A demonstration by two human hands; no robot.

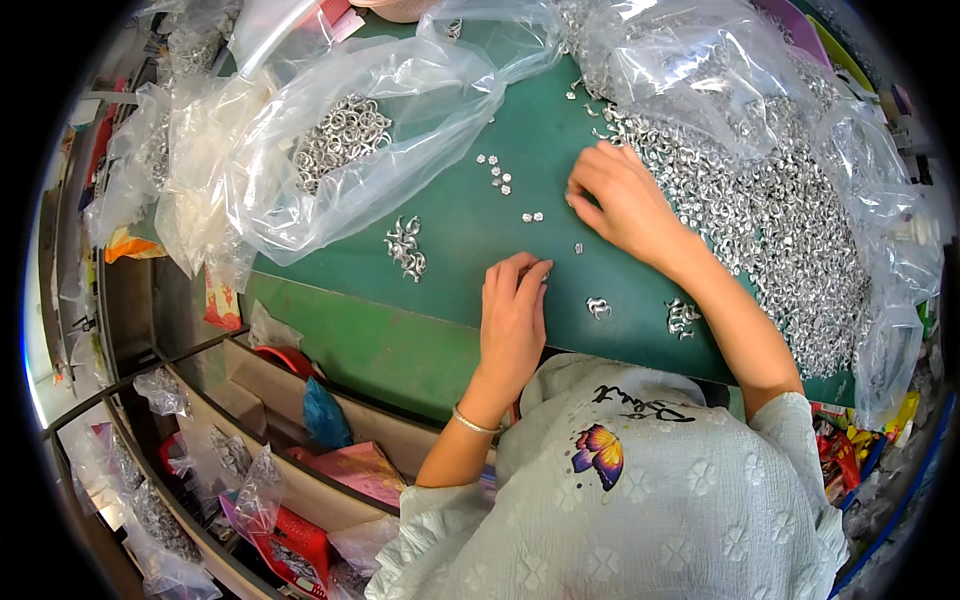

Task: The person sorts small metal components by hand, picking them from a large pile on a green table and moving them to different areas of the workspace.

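My left hand [515, 305] is at the front edge of the green tabletop. Its thumb and forefinger are pinched on a small silver metal piece [544, 277], mostly covered by the fingertips. My right hand [622, 198] rests farther right with its fingers curled and closed, beside a large heap of small curved silver pieces [800, 240]; whatever it may hold is hidden. Between the hands lies a single small silver piece [578, 248]. Several small flower-shaped silver pieces [500, 180] are scattered beyond, with a pair [532, 217] nearer. Little clusters of curved pieces lie near my right forearm [683, 318] and my left hand [598, 307].
On the left, an open clear plastic bag [420, 130] holds silver rings [345, 135], with a small pile of curved pieces [405, 248] before it. Clear plastic [690, 70] covers the heap's far part. Open drawers [290, 410] with bagged parts and a red bin [295, 540] are at lower left.
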